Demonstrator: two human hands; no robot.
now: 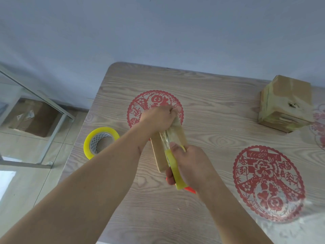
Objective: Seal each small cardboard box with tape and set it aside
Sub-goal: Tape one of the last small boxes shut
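Observation:
A small flat cardboard box (pixel 159 154) lies in the middle of the wooden table (pixel 211 131). My left hand (pixel 159 118) grips its far end, fingers curled over the tape there. My right hand (pixel 189 163) grips a yellow tape roll (pixel 175 170) on a red dispenser (pixel 190 189) at the box's near end. A clear strip of tape (pixel 165 140) runs along the box top between my two hands.
A second yellow tape roll (pixel 101 141) lies flat near the table's left edge. Taped cardboard boxes (pixel 285 103) stand stacked at the far right. Red paper-cut decals (pixel 268 183) lie under the table's film. A brown carton (pixel 33 118) sits on the floor to the left.

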